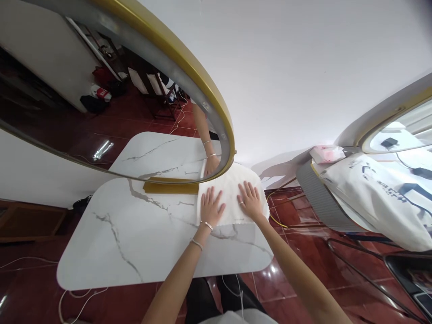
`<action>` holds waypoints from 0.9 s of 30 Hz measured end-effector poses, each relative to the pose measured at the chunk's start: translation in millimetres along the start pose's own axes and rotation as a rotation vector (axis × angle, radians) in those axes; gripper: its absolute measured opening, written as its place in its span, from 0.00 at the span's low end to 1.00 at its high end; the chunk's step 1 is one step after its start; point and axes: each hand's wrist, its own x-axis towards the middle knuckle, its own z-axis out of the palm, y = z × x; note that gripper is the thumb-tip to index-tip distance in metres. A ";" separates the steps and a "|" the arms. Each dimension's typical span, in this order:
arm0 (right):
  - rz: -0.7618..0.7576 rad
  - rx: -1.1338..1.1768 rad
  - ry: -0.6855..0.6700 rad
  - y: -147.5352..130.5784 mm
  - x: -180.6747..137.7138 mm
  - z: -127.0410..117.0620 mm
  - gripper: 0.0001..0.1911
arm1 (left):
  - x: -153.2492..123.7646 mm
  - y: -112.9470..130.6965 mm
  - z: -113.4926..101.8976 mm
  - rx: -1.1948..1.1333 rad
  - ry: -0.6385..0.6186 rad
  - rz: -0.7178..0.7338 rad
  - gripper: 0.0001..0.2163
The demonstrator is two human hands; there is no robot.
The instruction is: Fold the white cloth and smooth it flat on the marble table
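Note:
A white cloth (232,180) with a wavy edge lies spread on the right part of the white marble-patterned tabletop (141,238). Its right side reaches the table's edge. My left hand (211,208) rests flat on the cloth's left part, fingers stretched apart, with two bracelets at the wrist. On the right part lies my right hand (249,200), also flat with spread fingers and a ring on one of them. Neither hand grips anything. The far left part of the cloth passes behind the mirror's rim.
A large gold-framed oval mirror (202,76) stands on a gold base (172,186) at the table's back. To the right, a second table holds a tissue pack (326,154) and a white printed bag (381,193). Cables lie on the red tiled floor (300,256).

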 end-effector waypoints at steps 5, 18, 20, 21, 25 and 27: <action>0.007 -0.019 0.011 -11.0 -36.0 -7.0 0.28 | -33.4 2.2 -1.8 0.008 0.016 0.034 0.24; -0.051 0.005 0.017 -53.7 -135.3 -22.5 0.33 | -138.9 -2.1 -15.5 0.007 0.015 0.052 0.27; -0.060 -0.007 0.030 -48.8 -130.1 -21.9 0.32 | -116.9 -1.7 -15.2 -0.030 -0.006 0.089 0.27; -0.059 -0.016 0.040 -44.8 -126.4 -21.8 0.31 | -102.4 0.6 -14.0 -0.047 -0.015 0.117 0.27; -0.016 -0.017 0.086 -19.4 -98.2 -23.0 0.25 | -35.9 21.1 -1.5 -0.090 -0.024 0.161 0.25; 0.029 0.009 0.094 -2.6 -71.5 -21.9 0.23 | -7.2 31.9 6.7 -0.085 -0.027 0.127 0.25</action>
